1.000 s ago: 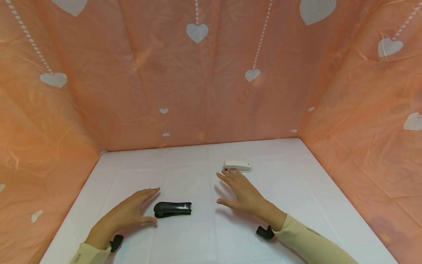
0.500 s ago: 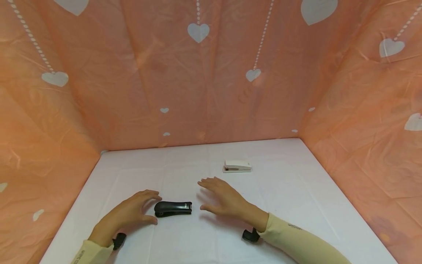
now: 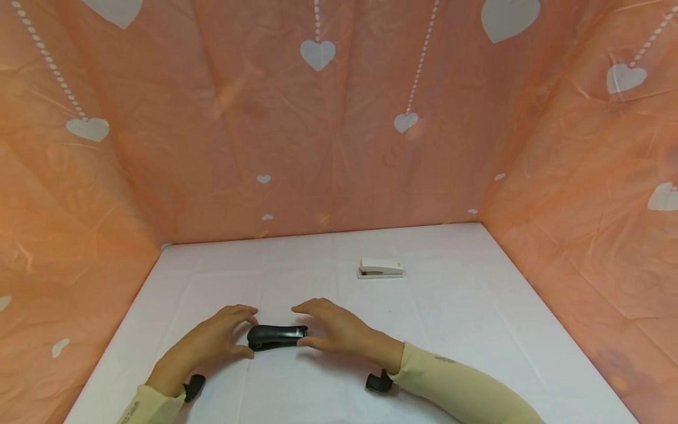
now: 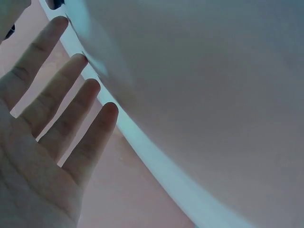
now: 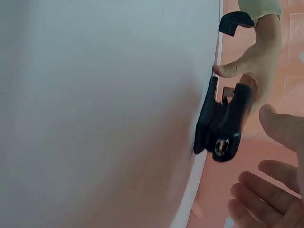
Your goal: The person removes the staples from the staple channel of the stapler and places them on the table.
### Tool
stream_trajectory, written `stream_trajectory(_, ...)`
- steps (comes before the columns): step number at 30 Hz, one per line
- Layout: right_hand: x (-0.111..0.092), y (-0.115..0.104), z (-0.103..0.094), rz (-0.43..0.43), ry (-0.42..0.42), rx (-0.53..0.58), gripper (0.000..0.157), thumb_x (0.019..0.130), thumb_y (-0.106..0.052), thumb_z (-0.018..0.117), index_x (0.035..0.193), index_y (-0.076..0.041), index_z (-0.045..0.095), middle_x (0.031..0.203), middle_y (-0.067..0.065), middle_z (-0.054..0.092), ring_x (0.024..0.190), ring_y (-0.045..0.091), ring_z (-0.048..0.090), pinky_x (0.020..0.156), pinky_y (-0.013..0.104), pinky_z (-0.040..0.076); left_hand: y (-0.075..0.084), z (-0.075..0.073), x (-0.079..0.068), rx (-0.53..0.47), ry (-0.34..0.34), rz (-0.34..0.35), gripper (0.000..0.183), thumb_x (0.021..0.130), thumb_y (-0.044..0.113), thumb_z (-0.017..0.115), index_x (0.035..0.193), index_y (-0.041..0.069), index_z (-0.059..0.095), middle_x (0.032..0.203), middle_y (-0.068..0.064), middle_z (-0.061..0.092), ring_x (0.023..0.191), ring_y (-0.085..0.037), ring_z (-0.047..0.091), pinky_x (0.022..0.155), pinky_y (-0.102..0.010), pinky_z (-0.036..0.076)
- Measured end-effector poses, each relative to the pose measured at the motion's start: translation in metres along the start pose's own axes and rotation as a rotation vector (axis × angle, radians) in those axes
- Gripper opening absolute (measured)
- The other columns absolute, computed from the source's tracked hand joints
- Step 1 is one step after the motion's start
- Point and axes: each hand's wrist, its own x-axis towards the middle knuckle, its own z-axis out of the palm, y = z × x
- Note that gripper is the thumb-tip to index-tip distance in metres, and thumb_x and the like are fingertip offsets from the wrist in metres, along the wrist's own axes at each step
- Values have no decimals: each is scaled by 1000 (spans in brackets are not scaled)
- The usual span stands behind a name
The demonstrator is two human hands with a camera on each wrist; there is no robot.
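A black stapler (image 3: 276, 337) lies lengthwise on the white table, between my two hands. At its left end is my left hand (image 3: 212, 335), thumb and fingers spread apart around that end; whether they touch it I cannot tell. My right hand (image 3: 341, 330) reaches the other end, its thumb overlapping the near corner and its fingers beyond the far side. In the right wrist view a gap shows between the right-hand fingers (image 5: 270, 190) and the stapler (image 5: 221, 121). The left wrist view has the left hand's fingers (image 4: 85, 128) straight and separated, holding nothing.
Farther back, right of the middle, sits a white stapler (image 3: 380, 268). The white table (image 3: 450, 294) is enclosed by orange curtains (image 3: 328, 147) with white hearts at the back and both sides. Each wrist carries a small black camera mount (image 3: 379, 381).
My right hand has moved left and nearer, from beside the white stapler to the right end of the black one. My left hand has barely moved. Both staplers have stayed in place.
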Motion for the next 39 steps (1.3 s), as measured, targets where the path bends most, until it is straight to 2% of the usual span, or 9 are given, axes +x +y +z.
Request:
stream_trajectory(3, 6, -3, 3, 26, -33, 15, 58, 96, -30, 84, 146, -8, 63, 143, 4, 67, 135, 17, 60, 115, 30, 46, 0, 0, 2, -2, -3, 11, 48, 75, 41, 98, 109, 21, 71, 141, -11, 66, 133, -41, 59, 108, -61, 49)
stream_trajectory(10, 21, -8, 12, -2, -77, 25, 50, 99, -30, 81, 141, -7, 67, 136, 3, 71, 124, 11, 66, 104, 19, 48, 0, 0, 3, -6, -3, 48, 45, 76, 40, 97, 105, 20, 69, 140, -14, 66, 131, -44, 59, 106, -63, 49)
stream_trajectory(14, 28, -11, 16, 1, -88, 30, 50, 98, -30, 82, 141, -9, 67, 136, 2, 71, 124, 8, 65, 104, 17, 47, -1, 1, 3, -13, 9, 80, 44, 76, 41, 97, 104, 20, 68, 139, -15, 66, 128, -45, 61, 104, -63, 51)
stream_trajectory(21, 38, -12, 24, -4, -131, 32, 47, 97, -30, 83, 138, -10, 69, 128, 0, 72, 109, 0, 63, 95, 11, 46, -1, 1, 2, -78, -9, 69, 43, 79, 41, 96, 105, 22, 67, 142, -16, 62, 131, -47, 57, 105, -65, 49)
stream_trajectory(27, 47, -10, 33, -41, -161, 54, 43, 98, -28, 83, 135, -9, 70, 123, 1, 71, 103, -2, 57, 91, 9, 43, 0, 3, 3, -121, -17, 67, 42, 78, 35, 98, 99, 22, 64, 141, -18, 61, 129, -52, 56, 101, -70, 49)
stream_trajectory(34, 54, -6, 37, -44, -202, 100, 41, 99, -25, 81, 135, -10, 71, 118, -1, 68, 100, -3, 55, 89, 10, 44, -1, 7, 3, -198, 29, 89, 44, 77, 29, 98, 93, 21, 58, 139, -20, 59, 127, -53, 55, 100, -72, 47)
stream_trajectory(39, 57, -5, 37, -46, -233, 114, 40, 100, -24, 79, 137, -9, 71, 118, -1, 67, 100, -3, 53, 89, 10, 44, -5, 7, 3, -224, 35, 81, 47, 74, 26, 99, 92, 21, 56, 138, -21, 58, 126, -55, 53, 99, -74, 45)
